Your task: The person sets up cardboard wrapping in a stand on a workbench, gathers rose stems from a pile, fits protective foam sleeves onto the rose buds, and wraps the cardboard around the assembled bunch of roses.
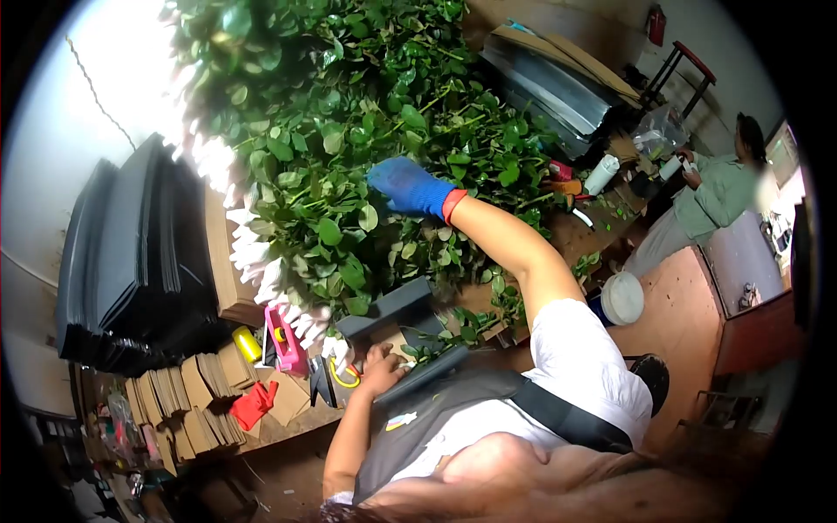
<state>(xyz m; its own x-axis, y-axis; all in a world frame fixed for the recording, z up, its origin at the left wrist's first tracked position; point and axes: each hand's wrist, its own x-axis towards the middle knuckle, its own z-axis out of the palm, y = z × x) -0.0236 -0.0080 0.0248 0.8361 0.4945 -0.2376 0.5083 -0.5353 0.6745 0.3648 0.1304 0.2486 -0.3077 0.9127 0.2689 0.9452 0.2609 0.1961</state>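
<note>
My right hand point(410, 186), in a blue knitted glove with a red cuff, reaches into a large heap of leafy green stems point(349, 122). Its fingers curl down among the leaves, and what they hold, if anything, is hidden. White flower heads or wrapped ends point(253, 248) line the heap's left side. My bare left hand point(381, 370) rests at a dark grey trough point(397, 307), fingers spread beside a few leafy stems point(449, 340) lying in it. Close to that hand are black-handled scissors point(323, 383) and a pink tape dispenser point(285, 344).
Stacked dark sheets point(139, 253) stand at left, above folded cardboard pieces point(187, 392) and a red cloth or glove point(255, 405). A white bucket point(622, 298) is on the right. Another person point(719, 196) stands at the far right, near a white roll point(602, 174).
</note>
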